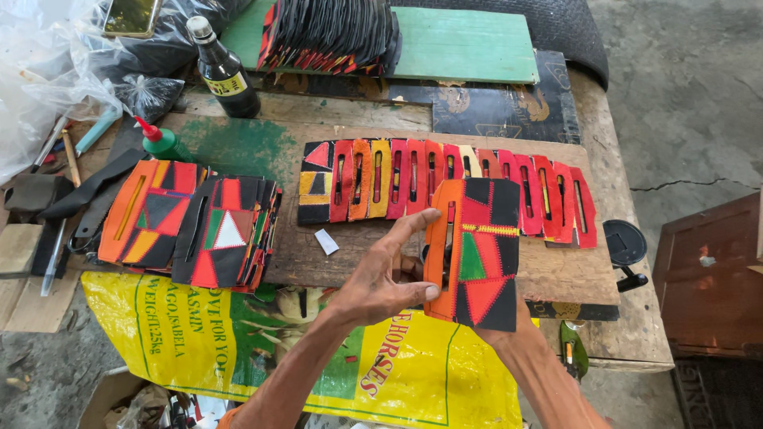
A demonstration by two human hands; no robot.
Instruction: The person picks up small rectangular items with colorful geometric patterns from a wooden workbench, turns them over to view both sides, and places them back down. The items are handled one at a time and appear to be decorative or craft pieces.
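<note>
Both hands hold one patchwork piece [475, 253] up in front of the camera, above the near edge of the wooden board [358, 246]. The left hand [381, 278] is closed on the piece's left edge, thumb pressing the orange strip from the front, forefinger stretched up along that edge, the other fingers curled behind. The right hand [505, 330] is almost wholly hidden behind the piece; only the wrist shows below its lower right corner, so how it grips cannot be told, though it seems to bear the piece from the back. The piece stands upright, its long axis running near to far like the slit in its orange strip, black, red and green patches facing the camera. Of the two, the left hand sits on the side nearer the stacks; the right is on the side nearer the board's right end. Beneath the hands a yellow printed sack [413, 373] hangs over the front of the surface. Left of the piece, at the board's left end, lie two stacks of like pieces [195, 226]. Beyond the piece, across the middle of the board, a row of overlapping pieces [445, 191] runs left to right, slits all pointing near to far. Farther left stand a green glue bottle [163, 143] and a dark glass bottle [225, 73], and farthest back a green plank [469, 44] carries another stack [330, 36].
</note>
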